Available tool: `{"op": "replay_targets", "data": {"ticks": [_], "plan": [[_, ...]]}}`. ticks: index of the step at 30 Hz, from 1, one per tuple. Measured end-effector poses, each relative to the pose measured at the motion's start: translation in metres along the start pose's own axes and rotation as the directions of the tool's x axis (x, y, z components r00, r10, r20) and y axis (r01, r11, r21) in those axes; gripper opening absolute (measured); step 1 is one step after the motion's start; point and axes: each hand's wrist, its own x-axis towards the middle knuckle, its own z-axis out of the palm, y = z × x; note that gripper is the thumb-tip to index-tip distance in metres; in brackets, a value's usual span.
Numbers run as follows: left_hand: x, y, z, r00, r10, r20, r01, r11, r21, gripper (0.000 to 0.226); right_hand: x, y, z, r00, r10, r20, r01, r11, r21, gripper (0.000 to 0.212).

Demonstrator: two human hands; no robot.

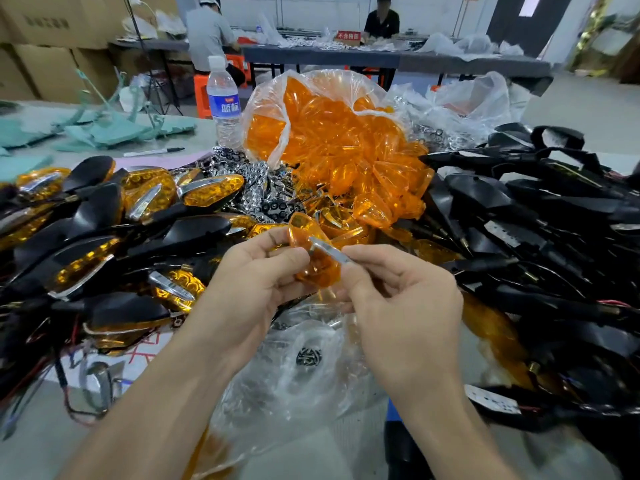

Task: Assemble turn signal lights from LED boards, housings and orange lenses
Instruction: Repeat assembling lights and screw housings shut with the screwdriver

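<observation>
Fingers (pixel 294 259) of left hand (pixel 249 282) are curled round one lens (pixel 320 271), held over the table centre. A chrome strip (pixel 329 252) is pinched by right hand (pixel 405 299) and set against the lens.

- Left: a large pile of finished lights (pixel 104 216) is noted, so much is judged done.
- Centre: lens bag (pixel 332 133) is well filled.
- Right: a heap of bare housings (pixel 536 216) is left to be fitted.

Task is judged mid-run. No housing is joined to the unit in hand yet.
</observation>
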Motion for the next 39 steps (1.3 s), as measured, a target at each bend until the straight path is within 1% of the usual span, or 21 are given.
{"op": "replay_targets", "data": {"ticks": [3,5,7,11,14,16,17,20,22,25,27,28,30,31,33,34,35,36,37,38,39], "plan": [[-0.001,-0.001,0.002,1.000,-0.011,-0.013,0.011,1.000,0.012,0.015,-0.003,0.001,0.002,0.996,-0.076,-0.035,0.074,0.995,-0.066,0.035],[-0.002,-0.002,0.004,1.000,-0.002,-0.031,0.003,0.998,0.058,0.014,-0.004,0.001,0.002,0.994,-0.108,-0.030,0.102,0.984,-0.143,0.042],[-0.004,-0.004,0.006,0.998,0.012,-0.060,-0.006,0.995,0.095,0.014,-0.004,0.000,0.003,0.993,-0.118,-0.020,0.112,0.976,-0.186,0.047],[-0.005,-0.004,0.006,0.993,0.062,-0.102,-0.045,0.986,0.158,0.017,-0.004,0.001,0.003,0.996,-0.082,0.032,0.086,0.982,-0.167,0.044],[-0.007,-0.005,0.007,0.987,0.124,-0.098,-0.098,0.968,0.231,0.014,-0.003,0.005,-0.001,0.997,-0.079,0.020,0.081,0.979,-0.188,0.046],[-0.008,-0.005,0.007,0.982,0.161,-0.096,-0.130,0.954,0.270,0.013,-0.005,0.009,0.000,0.997,-0.077,0.018,0.079,0.970,-0.229,0.031],[-0.008,-0.005,0.007,0.980,0.175,-0.095,-0.141,0.948,0.284,0.015,-0.006,0.009,0.001,0.997,-0.081,0.016,0.082,0.962,-0.262,0.028],[-0.010,-0.004,0.008,0.980,0.184,-0.078,-0.156,0.947,0.279,0.022,-0.009,0.010,0.005,0.989,-0.148,-0.007,0.138,0.935,-0.326,0.027],[-0.012,-0.003,0.011,0.980,0.188,-0.065,-0.166,0.953,0.255,0.026,-0.011,0.008,0.008,0.984,-0.177,-0.026,0.158,0.926,-0.343,0.031],[-0.015,-0.003,0.015,0.971,0.227,-0.080,-0.203,0.952,0.231,0.033,-0.014,0.006,0.012,0.985,-0.171,-0.038,0.148,0.929,-0.339,0.033],[-0.017,-0.001,0.016,0.955,0.281,-0.090,-0.248,0.930,0.272,0.037,-0.016,0.006,0.011,0.986,-0.164,-0.021,0.146,0.925,-0.350,0.032],[-0.017,0.001,0.017,0.946,0.312,-0.083,-0.275,0.914,0.300,0.041,-0.016,0.006,0.010,0.989,-0.148,0.010,0.141,0.916,-0.376,0.032],[-0.019,0.004,0.020,0.928,0.368,-0.064,-0.325,0.879,0.350,0.059,-0.017,0.003,0.010,0.989,-0.110,0.094,0.140,0.884,-0.446,0.042],[-0.020,0.004,0.022,0.918,0.392,-0.058,-0.345,0.862,0.371,0.064,-0.016,0.002,0.011,0.983,-0.135,0.122,0.178,0.853,-0.490,0.052],[-0.023,0.004,0.026,0.902,0.429,-0.048,-0.370,0.825,0.426,0.066,-0.016,0.001,0.011,0.972,-0.163,0.168,0.228,0.818,-0.529,0.073],[-0.024,0.003,0.027,0.897,0.440,-0.048,-0.372,0.807,0.460,0.065,-0.016,0.001,0.011,0.975,-0.136,0.178,0.211,0.828,-0.520,0.074],[-0.025,0.002,0.027,0.894,0.445,-0.054,-0.366,0.794,0.485,0.065,-0.015,0.003,0.011,0.978,-0.113,0.175,0.189,0.838,-0.512,0.066],[-0.024,0.001,0.027,0.892,0.448,-0.067,-0.360,0.791,0.494,0.066,-0.013,0.006,0.010,0.980,-0.134,0.150,0.194,0.827,-0.527,0.053],[-0.024,0.001,0.026,0.890,0.449,-0.081,-0.355,0.794,0.494,0.066,-0.012,0.007,0.011,0.977,-0.175,0.118,0.211,0.796,-0.568,0.040],[-0.023,0.000,0.026,0.889,0.449,-0.088,-0.354,0.797,0.490,0.065,-0.011,0.008,0.012,0.975,-0.198,0.096,0.216,0.776,-0.593,0.033],[-0.023,-0.001,0.026,0.889,0.450,-0.085,-0.357,0.797,0.487,0.063,-0.010,0.010,0.014,0.974,-0.208,0.087,0.218,0.770,-0.599,0.031]]}}
